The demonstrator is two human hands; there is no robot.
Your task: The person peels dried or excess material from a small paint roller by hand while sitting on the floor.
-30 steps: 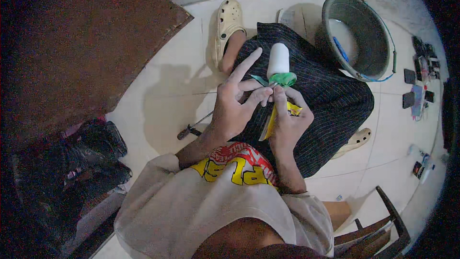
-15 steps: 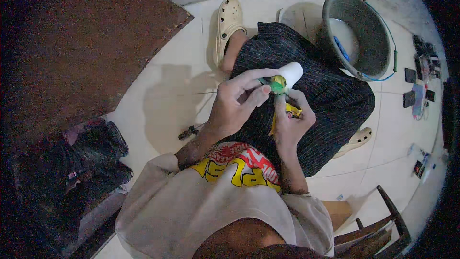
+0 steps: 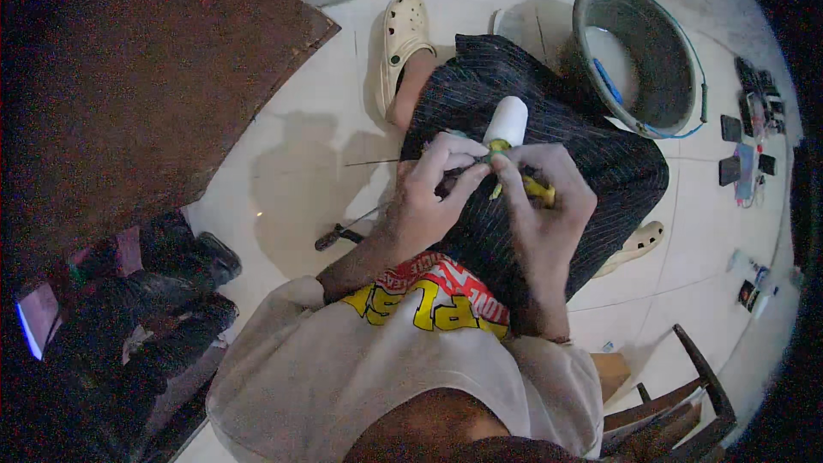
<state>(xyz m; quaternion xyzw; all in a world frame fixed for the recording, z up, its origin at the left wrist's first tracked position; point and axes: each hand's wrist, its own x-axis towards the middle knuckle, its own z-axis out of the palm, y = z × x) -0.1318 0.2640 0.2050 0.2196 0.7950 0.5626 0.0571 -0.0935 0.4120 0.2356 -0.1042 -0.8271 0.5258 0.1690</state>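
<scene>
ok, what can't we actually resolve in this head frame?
Head view only:
- Small green part on the white plastic cylinder: mostly covered by fingertips of the left hand and right hand.
- Yellow-handled tool: tip hidden inside the right hand's grip.
- Dark-handled screwdriver on the floor: partly behind the left forearm.
- Small dark items at right: too small, rim-distorted.

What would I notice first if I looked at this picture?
Right in the middle, the left hand and right hand pinch a white tube with a green end over a lap in striped dark cloth. Up at the top right stands a big grey bucket, and a pale clog sits on the white floor.
</scene>
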